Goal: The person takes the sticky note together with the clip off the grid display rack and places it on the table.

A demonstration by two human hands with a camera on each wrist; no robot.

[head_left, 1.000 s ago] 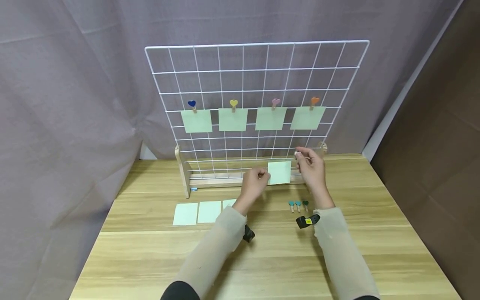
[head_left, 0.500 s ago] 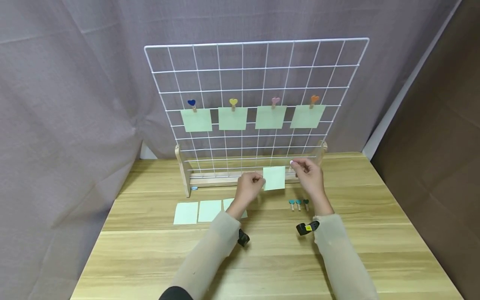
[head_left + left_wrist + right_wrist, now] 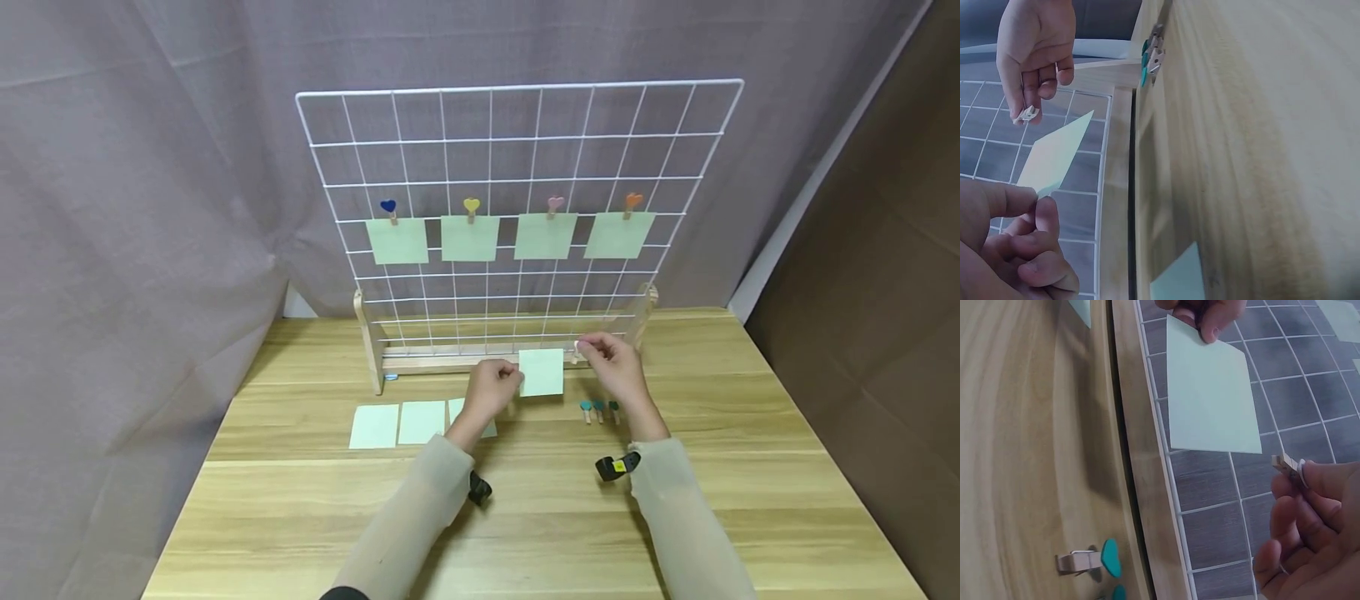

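My left hand [image 3: 491, 390] pinches a pale green paper square [image 3: 542, 372] by its left edge, in front of the lower wire grid. In the left wrist view thumb and forefinger grip the square's [image 3: 1057, 153] near corner. To its right, my right hand [image 3: 617, 367] holds a small wooden clothespin [image 3: 1288, 469] with a white top between thumb and fingers. Clothespin and paper are apart. Higher up, several green squares hang in a row on the white grid [image 3: 517, 182], under a blue, a yellow, a pink and an orange heart clothespin [image 3: 633, 202].
Paper squares [image 3: 374, 427] lie in a row on the wooden table [image 3: 555, 525], one partly behind the left forearm. Three teal and dark green clothespins [image 3: 599, 410] lie by the right wrist. Wooden feet [image 3: 367, 342] hold the grid up; a small blue piece [image 3: 391, 377] lies beside one.
Both hands have come down and slightly left, toward the table, carrying the paper square and the clothespin. The hanging squares stay in place on the grid.
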